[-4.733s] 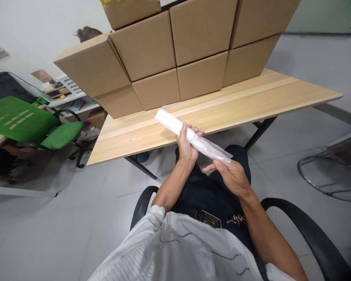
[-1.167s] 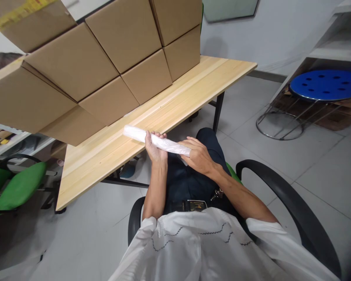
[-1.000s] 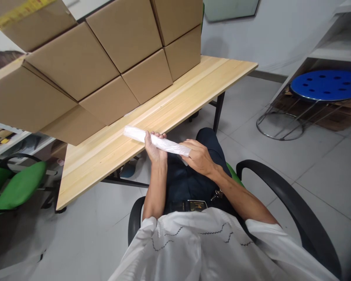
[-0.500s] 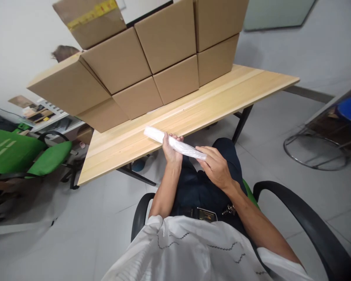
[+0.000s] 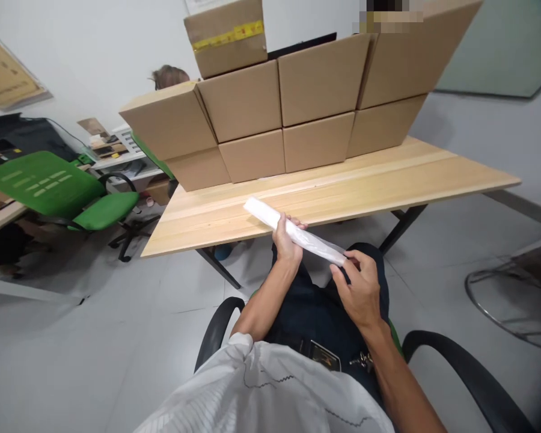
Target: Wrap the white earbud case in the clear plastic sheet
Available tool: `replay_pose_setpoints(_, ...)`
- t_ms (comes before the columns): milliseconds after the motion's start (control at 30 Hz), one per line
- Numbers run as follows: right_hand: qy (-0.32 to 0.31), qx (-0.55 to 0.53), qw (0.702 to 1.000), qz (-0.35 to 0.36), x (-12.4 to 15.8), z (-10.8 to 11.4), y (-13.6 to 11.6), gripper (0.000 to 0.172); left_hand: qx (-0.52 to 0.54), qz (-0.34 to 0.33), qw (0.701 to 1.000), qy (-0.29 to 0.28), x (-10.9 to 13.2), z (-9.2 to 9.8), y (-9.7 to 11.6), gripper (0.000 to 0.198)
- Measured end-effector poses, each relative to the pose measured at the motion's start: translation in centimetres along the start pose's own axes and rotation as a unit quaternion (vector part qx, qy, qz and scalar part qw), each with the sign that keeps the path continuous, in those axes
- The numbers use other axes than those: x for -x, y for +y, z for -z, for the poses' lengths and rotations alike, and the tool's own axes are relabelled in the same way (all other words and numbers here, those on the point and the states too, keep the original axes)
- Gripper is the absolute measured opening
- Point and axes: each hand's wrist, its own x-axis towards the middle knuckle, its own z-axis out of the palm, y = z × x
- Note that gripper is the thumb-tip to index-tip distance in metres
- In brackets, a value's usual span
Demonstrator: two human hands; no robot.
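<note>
I sit in a black-armed chair and hold a long white plastic-wrapped roll (image 5: pixel 264 213) over my lap, slanting from upper left to lower right. My left hand (image 5: pixel 287 246) is wrapped round the roll's middle. My right hand (image 5: pixel 359 287) pinches the roll's near end between thumb and fingers. The far end of the roll reaches over the front edge of the light wooden table (image 5: pixel 388 180).
Stacked cardboard boxes (image 5: pixel 297 108) line the back of the table, one with yellow tape (image 5: pixel 228 36) on top. A person's head (image 5: pixel 168 76) shows behind them. A green office chair (image 5: pixel 67 192) stands at left. A metal stool frame (image 5: pixel 509 294) stands on the grey floor at right.
My view has swung left and lifted, so the blue stool is out of view. Both hands keep hold of the roll; the right hand's fingers now pinch its tip.
</note>
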Motion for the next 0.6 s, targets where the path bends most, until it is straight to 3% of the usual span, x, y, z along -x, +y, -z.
replay_pose_setpoints(267,-0.034,-0.060,0.996,-0.053,0.6,0.2,-0.6,0.022,-0.015,-0.048,0.999,0.006,-0.5,0.9,-1.0,0.042)
replay_pose_setpoints(600,0.021,-0.108,0.989,-0.098,1.3,-0.4,-0.9,0.026,-0.025,-0.034,0.999,0.009,-0.9,1.3,-1.7,0.041)
